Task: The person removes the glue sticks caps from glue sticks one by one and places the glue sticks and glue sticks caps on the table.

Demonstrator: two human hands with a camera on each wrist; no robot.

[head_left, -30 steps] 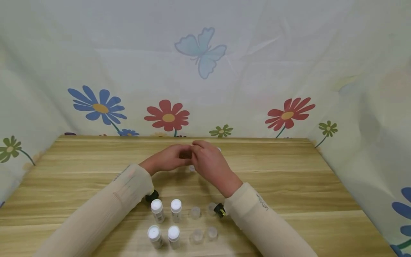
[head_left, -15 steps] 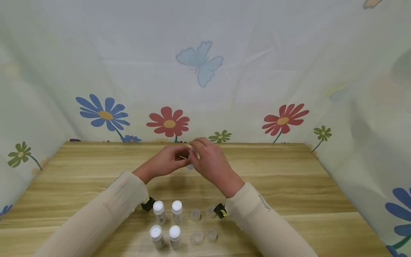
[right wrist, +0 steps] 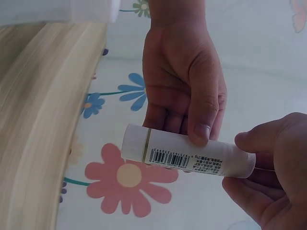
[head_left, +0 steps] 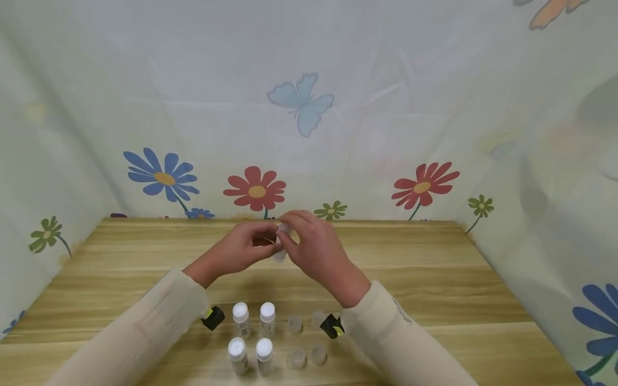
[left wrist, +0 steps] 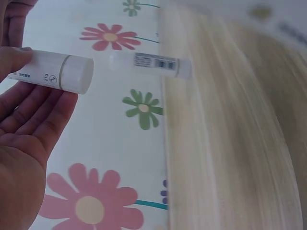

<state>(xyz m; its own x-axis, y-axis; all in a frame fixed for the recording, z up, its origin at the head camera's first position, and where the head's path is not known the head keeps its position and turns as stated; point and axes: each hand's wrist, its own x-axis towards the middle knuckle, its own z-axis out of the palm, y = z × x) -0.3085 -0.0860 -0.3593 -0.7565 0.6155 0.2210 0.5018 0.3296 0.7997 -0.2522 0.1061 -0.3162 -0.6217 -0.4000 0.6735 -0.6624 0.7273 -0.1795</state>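
Observation:
A white glue stick (right wrist: 192,153), with a barcode label and a gold ring, is held between both hands over the far part of the table. My left hand (head_left: 236,249) grips its body, thumb on one side and fingers on the other, as the left wrist view shows. My right hand (head_left: 316,252) pinches the ribbed end (right wrist: 250,164) between thumb and fingers. The ringed end points down toward the table. Another white tube with a barcode (left wrist: 151,63) stands upright beyond, seen in the left wrist view; the right hand probably hides it in the head view.
Several white-topped tubes (head_left: 264,351) stand upright near the front of the wooden table (head_left: 410,300). To their right lie several small translucent caps or cups (head_left: 319,354). A flower-printed cloth (head_left: 367,187) hangs behind and at both sides.
Both hands have shifted slightly left and nearer with the glue stick. More of the stick shows between them now. The head view has tilted up a little.

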